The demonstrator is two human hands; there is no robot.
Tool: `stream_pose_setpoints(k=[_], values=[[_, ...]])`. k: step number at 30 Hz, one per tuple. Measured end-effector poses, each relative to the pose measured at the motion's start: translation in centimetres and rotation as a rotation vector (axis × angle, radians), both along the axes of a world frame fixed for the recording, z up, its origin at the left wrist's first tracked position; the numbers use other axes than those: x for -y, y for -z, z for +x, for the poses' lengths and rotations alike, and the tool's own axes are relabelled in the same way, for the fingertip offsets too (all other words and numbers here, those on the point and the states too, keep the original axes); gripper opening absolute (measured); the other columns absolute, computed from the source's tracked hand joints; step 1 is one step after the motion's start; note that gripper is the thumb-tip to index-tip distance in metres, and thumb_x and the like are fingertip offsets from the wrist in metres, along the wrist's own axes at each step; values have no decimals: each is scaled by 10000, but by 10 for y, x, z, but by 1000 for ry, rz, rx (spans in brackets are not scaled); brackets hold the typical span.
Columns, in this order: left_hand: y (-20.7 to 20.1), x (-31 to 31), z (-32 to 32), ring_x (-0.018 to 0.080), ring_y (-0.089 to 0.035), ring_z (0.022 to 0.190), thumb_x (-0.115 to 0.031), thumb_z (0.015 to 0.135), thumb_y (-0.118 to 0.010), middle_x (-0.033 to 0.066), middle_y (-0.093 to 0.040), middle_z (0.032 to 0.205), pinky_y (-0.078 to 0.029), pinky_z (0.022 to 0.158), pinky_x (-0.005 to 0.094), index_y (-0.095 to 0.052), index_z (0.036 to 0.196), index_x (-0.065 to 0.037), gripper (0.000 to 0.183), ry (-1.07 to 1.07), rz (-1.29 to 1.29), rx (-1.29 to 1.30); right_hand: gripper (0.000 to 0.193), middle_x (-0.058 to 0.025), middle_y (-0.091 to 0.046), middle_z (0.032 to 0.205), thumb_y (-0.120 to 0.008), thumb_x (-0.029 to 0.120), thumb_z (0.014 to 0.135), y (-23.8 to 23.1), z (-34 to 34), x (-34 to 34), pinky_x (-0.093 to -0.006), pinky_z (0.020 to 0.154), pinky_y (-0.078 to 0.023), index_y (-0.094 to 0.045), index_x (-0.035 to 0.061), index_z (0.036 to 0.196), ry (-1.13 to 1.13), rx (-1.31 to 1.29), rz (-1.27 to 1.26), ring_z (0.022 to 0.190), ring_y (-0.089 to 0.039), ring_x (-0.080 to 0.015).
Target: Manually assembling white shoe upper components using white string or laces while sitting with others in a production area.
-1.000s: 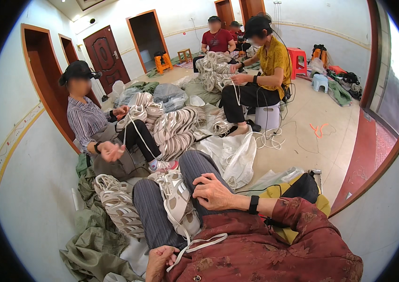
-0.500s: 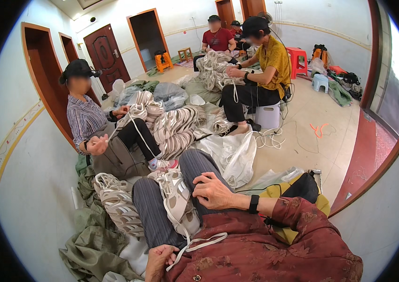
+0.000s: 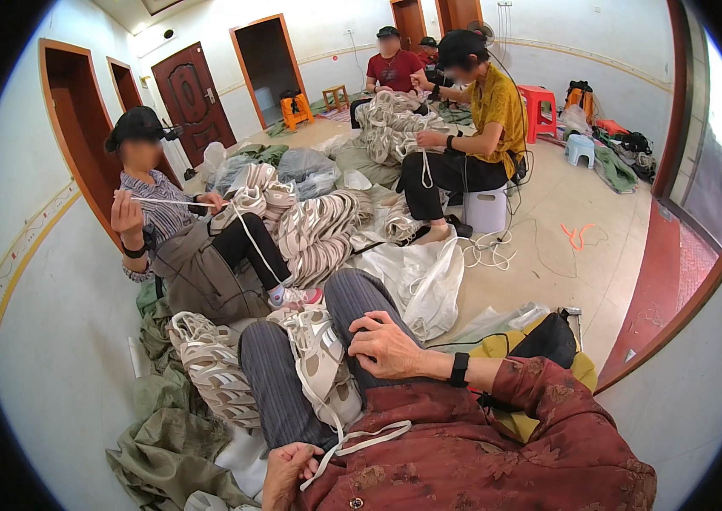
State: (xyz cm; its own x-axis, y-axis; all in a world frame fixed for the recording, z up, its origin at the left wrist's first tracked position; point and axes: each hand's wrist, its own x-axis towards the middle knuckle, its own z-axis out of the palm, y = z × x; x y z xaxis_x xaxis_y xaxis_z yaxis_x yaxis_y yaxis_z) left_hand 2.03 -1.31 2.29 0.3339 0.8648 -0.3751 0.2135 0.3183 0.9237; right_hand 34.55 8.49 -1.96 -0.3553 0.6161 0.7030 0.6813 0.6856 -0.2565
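Observation:
A beige and white sneaker (image 3: 320,347) rests between my thighs, its toe pointing away from me. From it a long white shoelace (image 3: 378,436) trails over my lap and the red patterned shirt. My left hand (image 3: 295,462) lies low at my left hip, its fingers closed around part of the lace, which runs past the fingertips. On my right thigh rests my right hand (image 3: 385,347), fingers loosely spread on the striped trousers (image 3: 369,302) and holding nothing. A black band (image 3: 460,370) circles that wrist.
Stacked sneakers (image 3: 214,370) lie by my left leg, on green cloth (image 3: 178,451). Ahead stands a larger sneaker pile (image 3: 318,234) beside a white plastic sheet (image 3: 416,285). Co-workers sit at left (image 3: 152,187) and ahead (image 3: 497,106), handling laces. A yellow bag (image 3: 582,366) lies at my right.
My hands and the sneaker stay put. The co-worker at left has raised one hand, drawing a lace taut; the one in yellow has spread both hands apart.

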Motion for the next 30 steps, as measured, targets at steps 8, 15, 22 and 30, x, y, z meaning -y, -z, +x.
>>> stream_pose_setpoints(k=[8, 15, 22, 30], values=[[14, -6, -5, 34, -499, 533, -225, 996, -618, -51, -627, 678, -350, 491, 200, -741, 943, -40, 229, -8, -22, 23, 83, -40, -696, 883, -675, 79, 770, 0, 0, 0, -455, 1061, -371, -712, 54, 841, 2, 1, -4, 1118, -588, -238], [39, -19, -15, 16, -517, 494, -233, 1000, -639, -18, -651, 648, -357, 458, 156, -728, 931, 40, 295, -6, -68, 28, 87, -36, -696, 885, -670, 90, 774, -1, 0, 0, -452, 1065, -362, -709, 55, 843, -4, 6, -6, 1121, -586, -235], [39, -17, -15, 12, -518, 498, -248, 1001, -643, -20, -651, 648, -357, 458, 154, -730, 933, 38, 306, -13, -72, 48, 89, -36, -698, 885, -673, 90, 772, -2, -1, 0, -452, 1058, -367, -714, 57, 843, 0, 7, 3, 1119, -588, -234], [39, -18, -15, 14, -515, 498, -237, 1004, -638, -15, -657, 657, -364, 461, 156, -727, 932, 44, 303, -4, -86, 81, 91, -36, -697, 881, -671, 88, 767, -2, 0, 1, -455, 1056, -371, -718, 54, 838, 5, 7, 4, 1115, -589, -234]])
